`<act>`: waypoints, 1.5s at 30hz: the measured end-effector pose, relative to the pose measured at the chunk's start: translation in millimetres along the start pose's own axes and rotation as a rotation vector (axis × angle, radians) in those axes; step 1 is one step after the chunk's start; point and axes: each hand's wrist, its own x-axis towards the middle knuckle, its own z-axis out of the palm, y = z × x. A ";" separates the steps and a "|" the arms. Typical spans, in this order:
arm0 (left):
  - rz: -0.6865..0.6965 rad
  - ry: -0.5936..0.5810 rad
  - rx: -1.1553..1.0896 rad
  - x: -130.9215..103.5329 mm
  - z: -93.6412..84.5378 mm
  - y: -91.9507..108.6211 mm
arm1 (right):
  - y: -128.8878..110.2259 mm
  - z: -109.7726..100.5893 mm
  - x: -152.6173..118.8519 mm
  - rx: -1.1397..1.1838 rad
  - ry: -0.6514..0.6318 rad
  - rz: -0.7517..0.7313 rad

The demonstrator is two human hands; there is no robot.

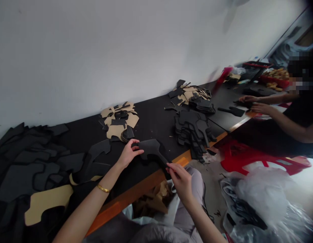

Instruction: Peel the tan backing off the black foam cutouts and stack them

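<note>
Left hand (129,153): is pinching the broad end of the dark cutout (150,147), fingers partly closed
Right hand (181,180): is gripping its narrow stem between fingertips
Dark cutout: is spanning both hands, just below frame centre

A held piece (150,147) spans between the left hand (128,153) and right hand (181,179), over the table (153,118). Left of both spreads a wide heap (40,158); beyond the left hand, a scrap pile (121,123); rightward, a stack (191,125), an offcut mound (190,93) behind it; far right, a co-worker (303,114).
</note>
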 end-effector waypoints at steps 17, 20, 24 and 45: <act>0.076 0.049 0.212 0.7 4.8 -0.3 | -1.6 -1.1 4.3 -0.029 -0.046 0.103; 0.062 0.043 0.230 1.9 4.3 -0.4 | -3.5 -3.6 7.8 -0.101 -0.084 0.087; 0.037 0.045 0.246 3.5 3.7 -0.4 | -6.8 -7.9 11.3 -0.191 -0.138 0.052; 0.024 0.053 0.275 6.1 2.3 -2.8 | -0.6 -10.2 14.5 -0.379 -0.381 0.033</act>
